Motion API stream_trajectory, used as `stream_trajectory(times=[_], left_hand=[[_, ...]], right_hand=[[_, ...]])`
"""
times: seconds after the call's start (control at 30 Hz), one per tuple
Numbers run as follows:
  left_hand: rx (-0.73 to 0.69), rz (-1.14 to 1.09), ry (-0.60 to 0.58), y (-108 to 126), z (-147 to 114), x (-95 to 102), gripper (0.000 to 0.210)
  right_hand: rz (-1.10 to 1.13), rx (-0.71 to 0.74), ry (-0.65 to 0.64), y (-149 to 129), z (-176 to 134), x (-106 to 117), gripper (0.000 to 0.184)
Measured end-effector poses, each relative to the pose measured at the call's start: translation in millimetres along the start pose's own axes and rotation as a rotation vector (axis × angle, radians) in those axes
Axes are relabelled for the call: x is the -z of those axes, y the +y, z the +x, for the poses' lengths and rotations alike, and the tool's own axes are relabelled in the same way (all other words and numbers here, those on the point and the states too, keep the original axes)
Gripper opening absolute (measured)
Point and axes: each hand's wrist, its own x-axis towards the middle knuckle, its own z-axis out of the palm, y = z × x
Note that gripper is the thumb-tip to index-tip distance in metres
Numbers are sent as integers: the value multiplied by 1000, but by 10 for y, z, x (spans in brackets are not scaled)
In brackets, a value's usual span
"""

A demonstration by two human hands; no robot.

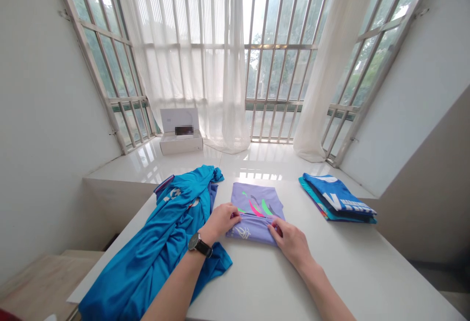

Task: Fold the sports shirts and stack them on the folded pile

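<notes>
A lavender T-shirt with pink, green and dark swooshes lies partly folded on the white table. Its near part is turned up over itself, showing a white print. My left hand, with a black-strapped watch on the wrist, pinches the left end of the folded edge. At the right end of that edge, my right hand has its thumb and fingers closed on the fabric. Beside my left forearm, a rumpled blue shirt spreads down the table's left side.
Folded blue and teal shirts are stacked at the table's right. An open white box stands on the glossy window sill behind. Sheer curtains hang before barred windows, with walls on both sides.
</notes>
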Motion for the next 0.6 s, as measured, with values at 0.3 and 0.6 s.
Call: stream_trajectory(times=[0.3,0.6], left_hand=[[8,83,14,26,-40,17,12],[-154,-48,-132,503,-141,-255,11]], right_hand=[[-57,25,127,88,17,-8,23],[-87,-145,65,156,19,69,29]])
